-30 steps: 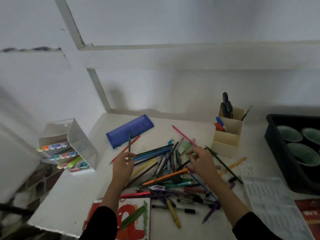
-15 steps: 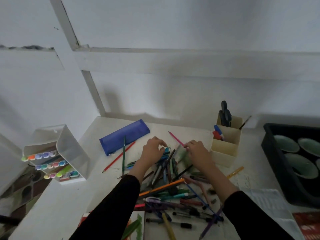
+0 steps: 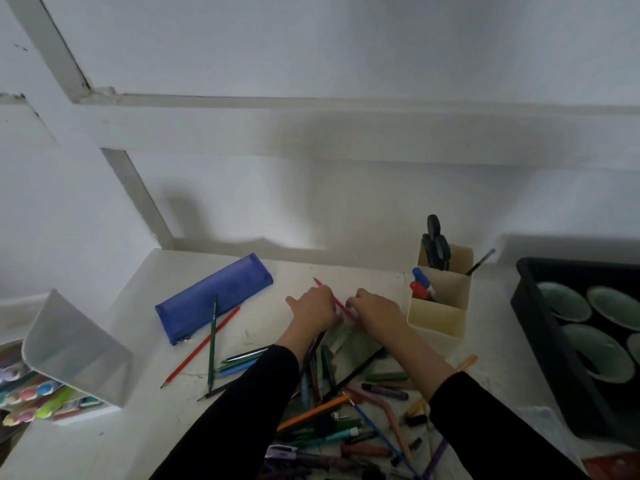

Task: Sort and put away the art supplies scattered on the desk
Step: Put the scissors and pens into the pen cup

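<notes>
A heap of several pens, pencils and markers (image 3: 332,420) lies on the white desk (image 3: 104,438). My left hand (image 3: 313,306) and my right hand (image 3: 375,311) are side by side at the far end of the heap, fingers curled down. A pink pencil (image 3: 329,294) runs between them; the left hand's fingers lie against it and the right hand's fingertips close on its lower part. A red pencil (image 3: 204,344) and a green pencil (image 3: 212,341) lie apart to the left, near a blue pencil case (image 3: 211,296).
A cream compartment holder (image 3: 440,303) with scissors, a glue stick and a brush stands right of my hands. A black tray (image 3: 540,327) of green bowls sits at the far right. A white marker rack (image 3: 69,355) stands at the left edge. Wall behind.
Both hands reached away from me to the back of the heap and came together around the pink pencil. The view tilted and moved closer to the desk.
</notes>
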`<state>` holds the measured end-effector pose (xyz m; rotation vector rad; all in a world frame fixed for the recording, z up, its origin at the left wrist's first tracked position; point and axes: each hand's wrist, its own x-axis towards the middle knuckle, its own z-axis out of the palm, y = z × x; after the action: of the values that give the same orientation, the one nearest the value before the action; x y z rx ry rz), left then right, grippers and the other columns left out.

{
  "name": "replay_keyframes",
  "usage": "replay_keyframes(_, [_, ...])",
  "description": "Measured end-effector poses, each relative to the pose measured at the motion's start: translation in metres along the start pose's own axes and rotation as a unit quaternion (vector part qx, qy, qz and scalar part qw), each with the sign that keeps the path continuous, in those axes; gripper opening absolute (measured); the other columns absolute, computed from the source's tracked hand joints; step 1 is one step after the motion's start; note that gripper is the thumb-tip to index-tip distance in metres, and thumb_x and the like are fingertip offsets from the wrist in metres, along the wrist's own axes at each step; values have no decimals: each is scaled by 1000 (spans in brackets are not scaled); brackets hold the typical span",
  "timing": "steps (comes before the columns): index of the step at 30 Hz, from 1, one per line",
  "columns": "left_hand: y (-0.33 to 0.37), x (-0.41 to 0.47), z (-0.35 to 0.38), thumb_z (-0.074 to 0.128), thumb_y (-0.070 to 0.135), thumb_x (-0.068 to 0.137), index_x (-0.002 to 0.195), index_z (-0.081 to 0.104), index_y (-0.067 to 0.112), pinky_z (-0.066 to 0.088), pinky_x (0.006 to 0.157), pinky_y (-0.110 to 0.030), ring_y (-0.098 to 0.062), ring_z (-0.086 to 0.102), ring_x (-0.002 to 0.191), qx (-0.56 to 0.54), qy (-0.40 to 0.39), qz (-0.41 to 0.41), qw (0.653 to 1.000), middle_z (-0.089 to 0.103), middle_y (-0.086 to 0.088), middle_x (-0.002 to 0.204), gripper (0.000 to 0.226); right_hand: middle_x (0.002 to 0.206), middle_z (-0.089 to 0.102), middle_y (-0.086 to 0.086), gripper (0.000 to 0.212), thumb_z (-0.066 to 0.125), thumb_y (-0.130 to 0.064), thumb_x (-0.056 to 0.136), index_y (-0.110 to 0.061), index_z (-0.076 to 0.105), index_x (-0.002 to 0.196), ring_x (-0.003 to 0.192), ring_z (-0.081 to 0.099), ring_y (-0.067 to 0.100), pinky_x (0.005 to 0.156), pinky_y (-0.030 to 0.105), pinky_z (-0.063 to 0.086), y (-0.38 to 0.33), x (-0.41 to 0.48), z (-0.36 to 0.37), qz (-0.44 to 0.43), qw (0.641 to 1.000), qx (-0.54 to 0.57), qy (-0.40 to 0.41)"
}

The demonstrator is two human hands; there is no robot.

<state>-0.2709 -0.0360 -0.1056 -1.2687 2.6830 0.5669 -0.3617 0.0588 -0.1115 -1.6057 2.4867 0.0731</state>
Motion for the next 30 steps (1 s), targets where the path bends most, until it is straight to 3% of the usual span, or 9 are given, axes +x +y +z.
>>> replay_keyframes(4, [-10, -11, 2, 63, 30, 81, 91, 59, 19, 30, 90, -42, -18, 54, 92, -76, -20, 0, 997, 62, 2, 95, 16, 127, 51, 4, 52, 47, -3, 90, -25, 36, 136, 110, 50, 27, 72, 37, 44, -1, -5, 5, -7, 998, 54, 30])
replay_keyframes(7, [-18, -18, 1, 66, 32, 75, 79, 58, 21, 38, 91, -43, -17, 55, 85, -149, 12, -9, 989, 62, 4, 86, 14, 127, 52, 4, 38, 44, -13, 95, -20, 44, 132, 112, 47, 26, 80, 36, 42, -9, -6, 7, 31, 993, 109, 31])
replay_keyframes(10, [-24, -27, -6, 65, 35, 77, 81, 61, 24, 44, 85, -39, -16, 57, 84, -194, 75, -20, 978, 62, 7, 83, 13, 116, 52, 6, 27, 49, -27, 95, -14, 57, 118, 108, 47, 26, 85, 35, 43, -16, -7, 8, 44, 989, 138, 29])
replay_keyframes(14, [-38, -42, -15, 66, 32, 79, 78, 58, 27, 49, 76, -33, -13, 61, 77, -312, 151, -12, 938, 63, 11, 74, 9, 106, 54, 11, 17, 59, -14, 87, -7, 70, 98, 98, 54, 27, 89, 33, 44, -21, -13, 3, 73, 977, 198, 28])
replay_keyframes(18, [-45, -57, -22, 67, 18, 84, 85, 63, 14, 47, 62, -9, -6, 61, 69, -411, 214, 27, 886, 63, 7, 75, 6, 79, 41, -6, 16, 70, -13, 81, -3, 73, 91, 83, 48, 13, 72, 21, 40, -25, -25, -8, 68, 967, 239, 51])
replay_keyframes(23, [-56, -69, -35, 69, 13, 83, 83, 65, 14, 48, 63, -10, -1, 62, 69, -448, 271, 61, 850, 65, 10, 75, 4, 90, 45, -1, 15, 74, -24, 79, -13, 74, 89, 89, 49, 15, 71, 20, 38, -33, -38, -18, 4, 978, 205, 25])
replay_keyframes(27, [-65, -79, -45, 68, 12, 85, 84, 64, 16, 47, 64, -10, -2, 61, 70, -462, 315, 76, 826, 66, 8, 78, 5, 85, 70, 3, 18, 74, -21, 78, -8, 74, 91, 69, 58, 8, 66, 18, 48, -48, -51, -20, -27, 971, 238, -23])
replay_keyframes(30, [-73, -85, -49, 67, 12, 86, 86, 65, 15, 48, 66, -10, -3, 61, 70, -468, 333, 69, 816, 66, 8, 78, 4, 84, 72, 6, 18, 74, -24, 79, -8, 74, 89, 61, 57, 5, 61, 18, 49, -63, -57, -13, -36, 965, 253, -54])
